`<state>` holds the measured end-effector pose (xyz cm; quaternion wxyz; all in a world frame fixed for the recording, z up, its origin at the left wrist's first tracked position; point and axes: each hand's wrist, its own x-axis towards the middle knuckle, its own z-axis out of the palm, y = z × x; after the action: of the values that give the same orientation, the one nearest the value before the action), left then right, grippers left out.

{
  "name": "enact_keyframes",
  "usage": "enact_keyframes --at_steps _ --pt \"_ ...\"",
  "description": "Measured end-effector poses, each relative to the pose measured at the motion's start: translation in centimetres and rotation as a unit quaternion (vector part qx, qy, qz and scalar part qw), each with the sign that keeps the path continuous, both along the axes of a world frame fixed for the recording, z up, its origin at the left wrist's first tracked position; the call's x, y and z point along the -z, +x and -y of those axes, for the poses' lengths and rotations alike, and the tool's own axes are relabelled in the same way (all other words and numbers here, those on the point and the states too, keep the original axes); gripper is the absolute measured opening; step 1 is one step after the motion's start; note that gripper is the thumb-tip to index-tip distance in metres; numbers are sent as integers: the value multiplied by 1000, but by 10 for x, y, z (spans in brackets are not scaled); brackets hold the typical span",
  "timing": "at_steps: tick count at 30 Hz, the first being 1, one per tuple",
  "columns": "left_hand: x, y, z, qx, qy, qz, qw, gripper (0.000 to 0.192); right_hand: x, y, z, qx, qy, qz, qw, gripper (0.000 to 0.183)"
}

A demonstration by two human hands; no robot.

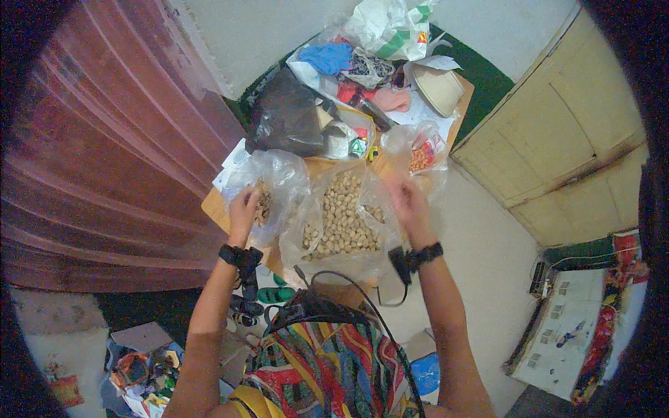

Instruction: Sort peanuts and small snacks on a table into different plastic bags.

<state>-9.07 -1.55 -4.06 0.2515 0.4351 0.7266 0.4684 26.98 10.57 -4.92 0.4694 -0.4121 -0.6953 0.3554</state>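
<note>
A clear plastic bag of unshelled nuts (349,219), apparently peanuts, lies spread wide on the wooden table (214,206) in front of me. My left hand (243,210) is over the left plastic bag (279,170), beside brown bits that look like broken shells (262,206). Its fingers are bent, and whether they pinch anything is hidden. On the other side, my right hand (408,205) is blurred above the right edge of the nut bag. Just beyond it sits a smaller clear bag (393,140) with reddish shelled nuts (419,158). I cannot make out anything between the right fingers.
Behind the nuts stand a black plastic bag (287,117), piled cloths (326,57) and a straw-coloured hat (438,90). A dark curtain (120,172) hangs at left, a yellowish door (569,136) at right. A black cable (360,292) runs across my front.
</note>
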Motion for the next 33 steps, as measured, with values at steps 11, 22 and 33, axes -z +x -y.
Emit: enact_keyframes --at_steps 11,22,33 --pt "68 -34 -13 -4 24 -25 999 20 13 37 -107 50 -328 -429 840 44" --pt "-35 68 -12 138 19 9 990 16 -5 -56 47 -121 26 453 883 32" --pt "-14 121 0 301 -117 281 904 24 -18 -58 67 -82 -11 271 959 24"
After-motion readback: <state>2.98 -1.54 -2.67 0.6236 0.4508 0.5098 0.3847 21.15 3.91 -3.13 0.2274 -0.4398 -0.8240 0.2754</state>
